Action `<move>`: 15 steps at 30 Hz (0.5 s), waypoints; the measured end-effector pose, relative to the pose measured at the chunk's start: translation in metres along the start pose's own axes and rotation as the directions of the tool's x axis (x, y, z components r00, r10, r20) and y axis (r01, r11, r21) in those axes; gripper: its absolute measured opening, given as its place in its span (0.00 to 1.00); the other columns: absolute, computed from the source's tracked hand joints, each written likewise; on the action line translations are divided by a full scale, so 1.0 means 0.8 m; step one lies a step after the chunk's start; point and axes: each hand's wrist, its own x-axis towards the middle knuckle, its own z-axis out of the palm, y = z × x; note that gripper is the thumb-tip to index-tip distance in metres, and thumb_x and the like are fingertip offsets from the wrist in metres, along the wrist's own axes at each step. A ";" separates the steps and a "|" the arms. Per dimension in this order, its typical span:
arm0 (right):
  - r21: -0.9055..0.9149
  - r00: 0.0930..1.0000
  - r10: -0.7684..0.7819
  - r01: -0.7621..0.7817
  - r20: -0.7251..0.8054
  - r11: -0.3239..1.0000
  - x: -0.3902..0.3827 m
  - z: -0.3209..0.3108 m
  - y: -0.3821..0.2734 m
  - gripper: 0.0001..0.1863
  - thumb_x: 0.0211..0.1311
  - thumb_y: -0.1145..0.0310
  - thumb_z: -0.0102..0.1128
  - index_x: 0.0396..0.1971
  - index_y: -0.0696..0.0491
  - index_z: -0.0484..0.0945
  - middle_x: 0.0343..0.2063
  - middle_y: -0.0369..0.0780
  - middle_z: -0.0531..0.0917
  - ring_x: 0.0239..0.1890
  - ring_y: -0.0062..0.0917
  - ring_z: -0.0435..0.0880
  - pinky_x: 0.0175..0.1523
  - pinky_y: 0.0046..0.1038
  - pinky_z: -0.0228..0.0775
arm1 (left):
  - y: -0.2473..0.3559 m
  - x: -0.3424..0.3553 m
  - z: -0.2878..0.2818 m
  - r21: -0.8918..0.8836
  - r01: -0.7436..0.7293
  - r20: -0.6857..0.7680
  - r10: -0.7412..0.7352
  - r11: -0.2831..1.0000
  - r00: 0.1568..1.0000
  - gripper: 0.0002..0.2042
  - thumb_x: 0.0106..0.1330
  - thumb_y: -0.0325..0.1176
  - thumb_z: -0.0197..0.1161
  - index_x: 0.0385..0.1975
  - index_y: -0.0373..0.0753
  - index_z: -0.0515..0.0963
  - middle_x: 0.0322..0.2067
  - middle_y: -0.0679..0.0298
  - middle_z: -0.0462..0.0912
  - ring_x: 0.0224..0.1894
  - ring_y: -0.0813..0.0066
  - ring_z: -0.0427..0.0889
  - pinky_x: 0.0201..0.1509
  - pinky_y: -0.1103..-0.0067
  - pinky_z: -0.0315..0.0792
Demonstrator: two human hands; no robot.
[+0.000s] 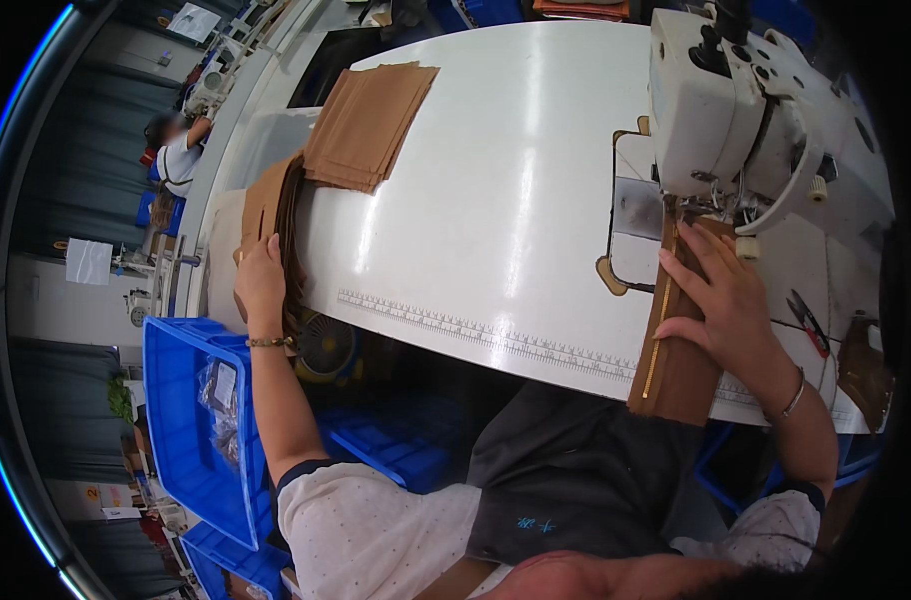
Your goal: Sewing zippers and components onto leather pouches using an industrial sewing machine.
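Glossy white tabletop (466, 210); white sewing machine (706, 120). Brown rectangular gold-striped panel (688, 382), reaching under machine, my right hand (721, 300) spread on it. Brown slotted layered stack (266, 200), my left hand (263, 280) on it; can't tell if pinching.

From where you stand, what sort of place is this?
Probably a sewing workshop: an industrial sewing machine stands at the white worktable, a brown panel with a gold zipper-like strip lies under the right hand, and flat brown pieces are stacked nearby.
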 end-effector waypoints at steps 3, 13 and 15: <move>-0.003 1.000 -0.003 0.003 -0.002 1.000 -0.001 0.001 0.001 0.43 0.49 0.37 0.70 0.61 0.52 0.80 0.69 0.50 0.71 0.68 0.42 0.74 0.60 0.40 0.68 | -0.022 0.017 0.008 0.007 -0.069 0.017 0.068 0.998 0.998 0.21 0.79 0.49 0.51 0.45 0.38 0.84 0.40 0.45 0.87 0.43 0.42 0.85 0.47 0.54 0.79; -0.021 0.999 -0.020 0.019 -0.030 1.000 0.001 -0.003 -0.003 0.44 0.49 0.35 0.69 0.60 0.53 0.81 0.68 0.51 0.73 0.67 0.43 0.75 0.65 0.43 0.66 | 0.014 0.013 -0.117 0.161 -0.196 0.018 0.195 0.967 0.981 0.18 0.73 0.30 0.55 0.60 0.39 0.79 0.39 0.48 0.87 0.42 0.51 0.88 0.44 0.64 0.80; -0.013 1.000 0.008 -0.008 -0.004 1.000 0.001 -0.004 -0.004 0.45 0.49 0.34 0.69 0.60 0.53 0.81 0.68 0.51 0.73 0.65 0.42 0.76 0.67 0.44 0.65 | 0.051 -0.014 -0.166 -0.220 -0.141 0.206 0.188 0.965 0.960 0.21 0.72 0.25 0.55 0.65 0.35 0.76 0.36 0.49 0.85 0.36 0.67 0.86 0.42 0.75 0.78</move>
